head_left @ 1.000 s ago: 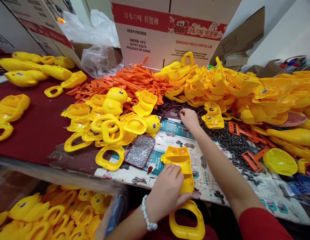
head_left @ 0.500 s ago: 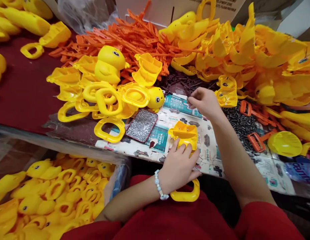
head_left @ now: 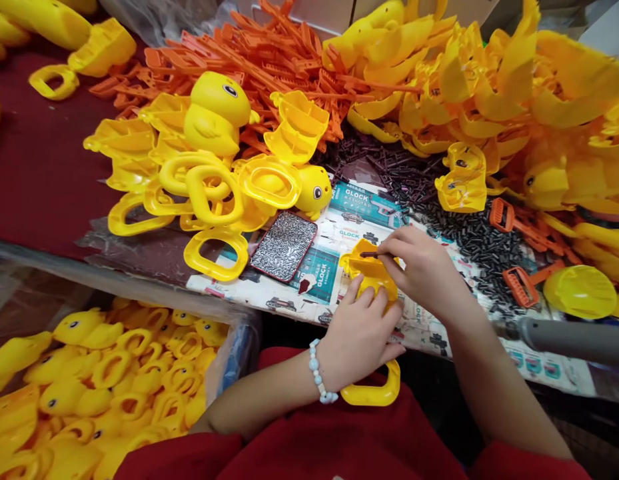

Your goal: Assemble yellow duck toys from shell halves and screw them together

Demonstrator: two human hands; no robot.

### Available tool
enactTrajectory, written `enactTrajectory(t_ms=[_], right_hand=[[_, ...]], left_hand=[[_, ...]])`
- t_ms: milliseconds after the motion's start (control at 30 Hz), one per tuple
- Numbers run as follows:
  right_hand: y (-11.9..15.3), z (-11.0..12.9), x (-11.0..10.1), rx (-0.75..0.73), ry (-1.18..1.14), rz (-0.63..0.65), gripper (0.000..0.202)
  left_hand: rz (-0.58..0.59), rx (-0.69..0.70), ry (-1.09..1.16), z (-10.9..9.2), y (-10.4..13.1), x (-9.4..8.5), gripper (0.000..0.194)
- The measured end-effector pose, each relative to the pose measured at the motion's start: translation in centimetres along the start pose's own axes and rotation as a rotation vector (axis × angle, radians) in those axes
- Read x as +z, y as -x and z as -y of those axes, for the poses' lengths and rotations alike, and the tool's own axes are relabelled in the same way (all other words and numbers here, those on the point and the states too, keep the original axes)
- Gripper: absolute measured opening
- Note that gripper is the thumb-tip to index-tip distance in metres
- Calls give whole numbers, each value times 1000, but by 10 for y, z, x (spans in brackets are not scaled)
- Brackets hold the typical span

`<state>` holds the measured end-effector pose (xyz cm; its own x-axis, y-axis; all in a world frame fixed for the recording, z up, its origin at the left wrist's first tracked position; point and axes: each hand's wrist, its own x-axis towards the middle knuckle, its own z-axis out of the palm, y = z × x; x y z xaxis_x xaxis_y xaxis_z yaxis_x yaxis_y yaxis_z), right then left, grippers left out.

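A yellow duck-shaped half shell (head_left: 358, 261) lies hollow side up near the table's front edge, its ring handle (head_left: 372, 395) sticking out over the edge. My left hand (head_left: 362, 333), with a beaded bracelet at the wrist, rests over the shell and holds it down. In a pinch, my right hand (head_left: 424, 270) has a small dark brown rod (head_left: 369, 254) over the shell's upper part. Left of the shell is a red-rimmed tray of small silvery pins (head_left: 284, 247). Dark brown rods (head_left: 389, 170) are heaped behind.
Orange strips (head_left: 239, 53) and yellow shells (head_left: 554, 87) are piled at the back. Black pegs (head_left: 482, 247) lie to the right, near a yellow round cap (head_left: 580, 292). A grey tool (head_left: 574, 339) juts in at the right edge. A bin of duck parts (head_left: 242, 347) stands lower left.
My right hand has come down from the rod heap to the shell with a dark rod in its fingers. The grey tool has appeared at right. My left hand stays on the shell.
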<state>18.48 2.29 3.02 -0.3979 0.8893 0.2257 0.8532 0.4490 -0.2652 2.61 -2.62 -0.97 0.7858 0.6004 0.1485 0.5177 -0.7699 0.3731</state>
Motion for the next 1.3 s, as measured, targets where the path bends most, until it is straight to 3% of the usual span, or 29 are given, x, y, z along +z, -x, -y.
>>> enactTrajectory(t_ms=[267, 500, 600, 667, 767, 900, 967, 1067, 1167, 1233, 1300], right_hand=[[-20, -1, 4, -56, 155, 146, 20], [-41, -7, -4, -65, 123, 340, 10], [-65, -20, -9, -98, 76, 411, 4], [-90, -32, -3, -61, 91, 342, 7], [-132, -51, 25, 26, 183, 132, 25], [-164, -66, 56, 36, 214, 32, 28], [-161, -70, 54, 47, 207, -17, 21], [-132, -71, 30, 64, 181, -79, 20], [-80, -60, -2, 78, 112, -146, 28], [-40, -46, -18, 103, -100, -298, 34], [-5, -31, -26, 98, -137, -385, 15]], left_hand=[[10, 5, -12, -2, -2, -2, 59], [-12, -9, 6, -3, -1, 1, 62], [-19, -8, 13, -3, 0, 3, 64], [-22, -5, 11, -3, 0, 4, 65], [-19, -9, 14, -3, 0, 4, 65], [-19, -18, 11, -3, 0, 3, 64], [-15, -18, 8, -3, 0, 2, 64], [-8, -9, 8, -2, 1, 2, 64], [-15, -7, 1, -2, 1, 3, 65], [-19, -11, -7, -2, 1, 3, 64], [-21, -9, -13, -2, 1, 4, 64]])
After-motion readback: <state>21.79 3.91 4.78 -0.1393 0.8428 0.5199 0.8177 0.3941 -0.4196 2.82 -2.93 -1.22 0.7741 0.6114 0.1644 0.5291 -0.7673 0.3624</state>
